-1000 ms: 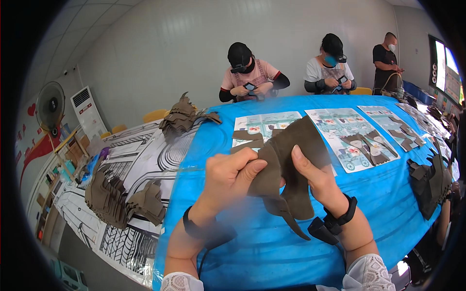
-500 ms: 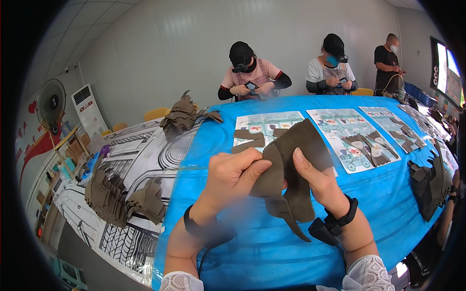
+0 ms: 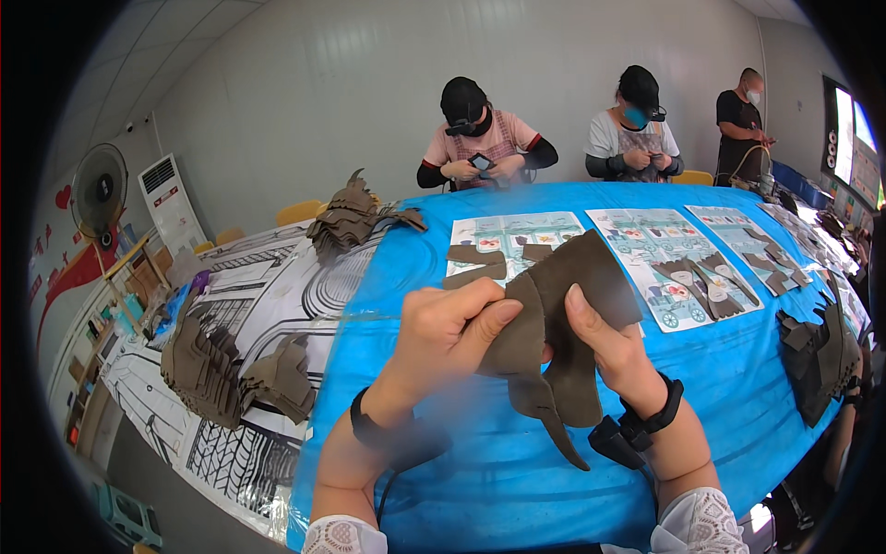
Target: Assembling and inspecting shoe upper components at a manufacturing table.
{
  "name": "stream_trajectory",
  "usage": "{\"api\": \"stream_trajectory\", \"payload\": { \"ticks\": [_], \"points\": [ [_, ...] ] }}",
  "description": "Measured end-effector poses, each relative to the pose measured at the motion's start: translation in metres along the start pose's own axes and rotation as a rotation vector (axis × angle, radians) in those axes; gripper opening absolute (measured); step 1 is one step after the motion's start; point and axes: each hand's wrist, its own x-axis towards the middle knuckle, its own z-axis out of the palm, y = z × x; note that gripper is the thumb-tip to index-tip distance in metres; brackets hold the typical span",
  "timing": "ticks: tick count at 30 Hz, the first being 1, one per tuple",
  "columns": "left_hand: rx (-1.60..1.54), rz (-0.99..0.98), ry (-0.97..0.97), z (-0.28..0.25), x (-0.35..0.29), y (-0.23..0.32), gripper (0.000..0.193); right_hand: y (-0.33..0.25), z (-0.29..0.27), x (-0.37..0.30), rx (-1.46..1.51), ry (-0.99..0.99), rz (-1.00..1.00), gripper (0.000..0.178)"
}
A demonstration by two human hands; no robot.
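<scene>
Both hands hold brown felt pieces (image 3: 554,323) up above the blue counter (image 3: 738,443). The left hand (image 3: 443,332) is closed on the left-hand piece, thumb pressed along its edge; the right hand (image 3: 609,346) grips the right-hand piece from behind, its forefinger laid up the front. Against a second ago the two pieces sit a little closer along their middle edge, and the left thumb has slid further across the felt, so the pieces look to be lining up edge to edge. A narrow tail of felt hangs down between the wrists. On the counter beyond lie printed sheets (image 3: 674,254) with more brown cut-outs (image 3: 475,263). Stacks of felt (image 3: 351,217) stand to the left, and other people work at the far side.
</scene>
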Motion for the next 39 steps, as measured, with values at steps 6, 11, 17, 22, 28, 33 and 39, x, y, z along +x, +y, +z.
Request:
{"api": "stream_trajectory", "payload": {
  "ticks": [6, 11, 17, 22, 28, 33, 39],
  "points": [
    [-0.03, 0.0, 0.003, 0.001, 0.0, -0.003, 0.021, 0.001, 0.0, 0.0, -0.009, 0.007, -0.007, 0.039],
    [-0.005, -0.003, -0.006, 0.001, 0.001, -0.005, 0.021, 0.004, -0.001, 0.002, -0.041, 0.013, -0.049, 0.04],
    [-0.05, 0.002, 0.005, 0.001, 0.003, -0.003, 0.018, 0.005, -0.003, 0.003, -0.066, -0.009, -0.072, 0.036],
    [0.007, 0.026, 0.014, 0.001, 0.002, -0.003, 0.018, 0.005, -0.005, 0.005, -0.189, -0.046, -0.023, 0.026],
    [0.027, 0.095, 0.064, 0.004, 0.0, -0.01, 0.02, 0.001, 0.002, 0.005, -0.061, 0.003, 0.068, 0.027],
    [-0.035, 0.042, 0.105, 0.002, 0.0, -0.006, 0.017, 0.004, 0.004, 0.005, -0.045, 0.018, 0.075, 0.03],
    [-0.049, 0.023, 0.097, 0.001, 0.0, -0.007, 0.016, 0.014, 0.005, 0.006, -0.206, -0.006, -0.011, 0.029]
  ]
}}
